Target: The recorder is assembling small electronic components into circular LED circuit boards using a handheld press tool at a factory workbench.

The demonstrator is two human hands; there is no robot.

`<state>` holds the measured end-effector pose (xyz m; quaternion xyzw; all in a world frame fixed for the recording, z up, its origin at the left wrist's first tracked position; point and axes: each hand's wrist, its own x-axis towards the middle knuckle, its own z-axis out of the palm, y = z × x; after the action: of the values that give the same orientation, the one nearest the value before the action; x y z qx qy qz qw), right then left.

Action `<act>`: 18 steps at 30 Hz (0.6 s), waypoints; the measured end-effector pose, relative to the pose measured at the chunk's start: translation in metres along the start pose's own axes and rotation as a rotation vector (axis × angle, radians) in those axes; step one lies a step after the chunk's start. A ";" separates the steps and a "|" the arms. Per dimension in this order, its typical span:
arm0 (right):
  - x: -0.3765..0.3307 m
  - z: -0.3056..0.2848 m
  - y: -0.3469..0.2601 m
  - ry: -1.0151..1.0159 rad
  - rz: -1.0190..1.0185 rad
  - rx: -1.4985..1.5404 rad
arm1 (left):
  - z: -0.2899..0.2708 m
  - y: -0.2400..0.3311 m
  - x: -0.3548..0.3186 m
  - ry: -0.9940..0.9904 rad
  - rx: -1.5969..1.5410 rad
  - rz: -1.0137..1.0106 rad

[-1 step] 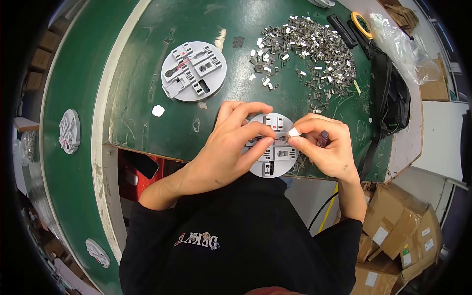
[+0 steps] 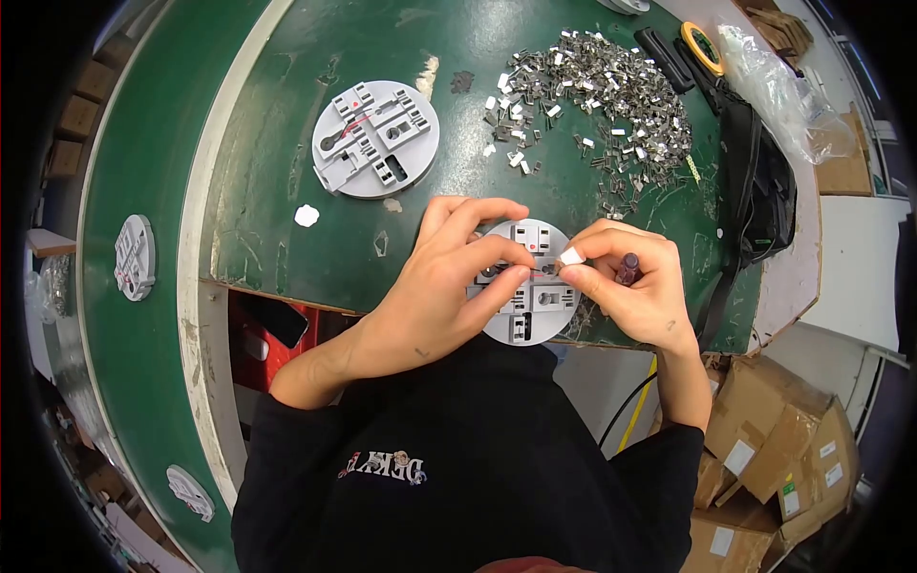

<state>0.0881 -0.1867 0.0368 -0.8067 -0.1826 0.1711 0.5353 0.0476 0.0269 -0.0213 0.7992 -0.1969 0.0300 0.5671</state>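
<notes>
Together, left hand [image 2: 449, 286] and right hand [image 2: 630, 286] pinch small clips on a grey disc [image 2: 530, 325] by the clip pile [image 2: 597, 105]

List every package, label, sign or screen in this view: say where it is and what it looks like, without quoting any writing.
Cardboard boxes: lower right, below the table; brown, stacked, with white rectangular labels.
Clear plastic bag: upper right, table edge; crumpled, see-through.
No signs or screens visible.

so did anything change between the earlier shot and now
Nothing visibly changed. Both hands, left hand and right hand, stay on the round grey disc at the table edge; the second disc and the pile of metal clips lie as before.
</notes>
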 end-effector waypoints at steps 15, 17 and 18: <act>0.007 0.003 -0.002 -0.025 0.006 -0.034 | -0.003 -0.001 0.003 -0.011 -0.045 -0.024; 0.008 0.003 -0.004 -0.025 0.056 -0.012 | -0.003 -0.003 0.002 -0.012 -0.033 -0.005; 0.009 0.003 -0.004 -0.025 0.080 -0.002 | -0.003 -0.003 0.002 -0.011 -0.028 0.004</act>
<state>0.0940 -0.1789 0.0390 -0.8117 -0.1569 0.2022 0.5251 0.0512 0.0299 -0.0229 0.7910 -0.2023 0.0240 0.5769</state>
